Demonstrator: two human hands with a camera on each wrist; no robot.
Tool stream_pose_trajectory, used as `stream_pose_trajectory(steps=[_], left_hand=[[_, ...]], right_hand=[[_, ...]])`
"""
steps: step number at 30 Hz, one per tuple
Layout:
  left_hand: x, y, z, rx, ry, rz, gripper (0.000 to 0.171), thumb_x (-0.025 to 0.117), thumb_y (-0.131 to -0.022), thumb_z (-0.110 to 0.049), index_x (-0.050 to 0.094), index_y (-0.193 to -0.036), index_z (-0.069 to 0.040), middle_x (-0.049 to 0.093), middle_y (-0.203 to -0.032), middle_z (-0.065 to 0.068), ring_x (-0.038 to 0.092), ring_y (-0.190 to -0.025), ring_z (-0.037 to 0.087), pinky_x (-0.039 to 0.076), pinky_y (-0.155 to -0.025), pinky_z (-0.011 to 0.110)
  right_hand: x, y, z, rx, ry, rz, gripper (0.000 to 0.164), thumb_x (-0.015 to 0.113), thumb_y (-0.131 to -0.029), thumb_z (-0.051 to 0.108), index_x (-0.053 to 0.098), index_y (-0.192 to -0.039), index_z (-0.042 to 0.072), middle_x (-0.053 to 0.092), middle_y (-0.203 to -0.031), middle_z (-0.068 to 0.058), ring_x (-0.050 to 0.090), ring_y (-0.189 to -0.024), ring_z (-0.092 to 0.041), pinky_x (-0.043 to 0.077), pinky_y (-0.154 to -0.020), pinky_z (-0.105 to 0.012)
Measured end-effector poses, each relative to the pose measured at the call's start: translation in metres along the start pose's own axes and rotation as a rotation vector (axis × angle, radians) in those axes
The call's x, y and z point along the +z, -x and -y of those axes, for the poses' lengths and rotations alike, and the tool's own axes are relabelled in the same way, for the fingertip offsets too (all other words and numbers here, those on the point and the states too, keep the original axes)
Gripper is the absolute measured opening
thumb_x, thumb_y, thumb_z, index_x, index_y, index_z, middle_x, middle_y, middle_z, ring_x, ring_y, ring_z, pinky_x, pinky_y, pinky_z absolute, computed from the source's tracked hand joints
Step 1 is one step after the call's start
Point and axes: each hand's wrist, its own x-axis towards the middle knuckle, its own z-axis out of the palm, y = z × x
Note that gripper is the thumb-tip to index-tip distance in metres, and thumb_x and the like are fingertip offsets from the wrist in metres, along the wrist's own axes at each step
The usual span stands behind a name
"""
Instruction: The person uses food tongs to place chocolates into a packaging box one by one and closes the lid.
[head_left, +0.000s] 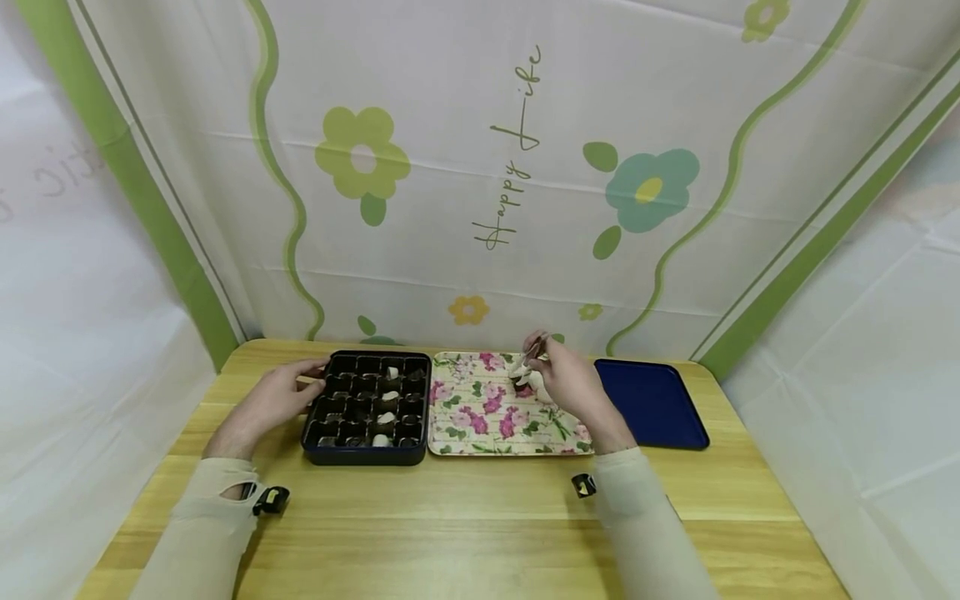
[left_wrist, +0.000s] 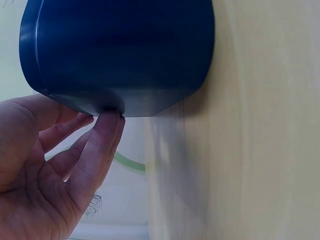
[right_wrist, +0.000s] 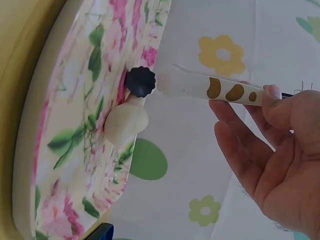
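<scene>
Right hand (right_wrist: 285,157): thumb and fingers pinch the handle end of a slim pale tool (right_wrist: 225,89), possibly tongs, the lower fingers loosely bent beneath. Tool probably light and thin, some spring likely, smooth enough to slide in a damp grip; best held near the handle end, as now. Its tip meets a dark piece (right_wrist: 140,81); cannot tell whether it clamps or only touches it. Dark piece reads as small, light and firm, perhaps brittle at the scalloped edge; grip suggested low across its sides, with little pressure. White piece (right_wrist: 125,122) just beside it: rounded faces, likely smooth and apt to roll out of a narrow tip; take it across the widest part. Appearance: tool whitish, with brown rounded spots toward the handle; dark piece near-black, fluted outline; white piece cream, lobed. Both pieces are on a floral tray (head_left: 491,438), pink blooms and green leaves on cream, toward its back half. Left of the tray, just beside it: a dark blue box (head_left: 366,456) with a black compartmented insert, white pieces in one column, dark ones alongside. Left hand (head_left: 276,393) lays extended fingers against the box's outer wall, not wrapped round it. Right of the tray: a flat blue lid (head_left: 652,404) on the wooden table (head_left: 420,517).
</scene>
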Motion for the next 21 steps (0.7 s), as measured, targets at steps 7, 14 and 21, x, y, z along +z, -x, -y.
stream_pose_trajectory(steps=[7, 14, 21], left_hand=[[0.001, -0.001, 0.001, 0.003, 0.003, -0.003, 0.053, 0.055, -0.11, -0.019, 0.045, -0.159, -0.004, 0.059, -0.147, 0.032, 0.07, -0.118, 0.047, 0.065, -0.084, 0.043], [0.002, -0.002, 0.001, 0.004, 0.008, -0.003, 0.053, 0.055, -0.11, -0.019, 0.044, -0.159, -0.003, 0.06, -0.146, 0.033, 0.07, -0.119, 0.046, 0.066, -0.084, 0.041], [0.001, -0.001, 0.002, 0.006, 0.01, -0.006, 0.053, 0.055, -0.109, -0.019, 0.044, -0.159, -0.003, 0.059, -0.147, 0.033, 0.07, -0.119, 0.047, 0.066, -0.084, 0.042]], right_hand=[[0.006, 0.002, -0.011, 0.003, 0.008, 0.013, 0.021, 0.057, -0.11, 0.032, 0.064, -0.127, 0.021, 0.078, -0.101, -0.01, 0.057, -0.06, -0.014, 0.038, -0.05, -0.029], [0.022, 0.006, -0.021, -0.078, 0.083, -0.055, 0.008, 0.063, -0.108, 0.025, 0.062, -0.116, 0.025, 0.077, -0.098, -0.003, 0.052, -0.057, -0.01, 0.036, -0.048, -0.026], [0.037, 0.014, -0.017, -0.277, 0.093, -0.131, 0.023, 0.065, -0.104, 0.004, 0.061, -0.111, 0.026, 0.078, -0.107, 0.005, 0.069, -0.073, -0.007, 0.052, -0.059, -0.019]])
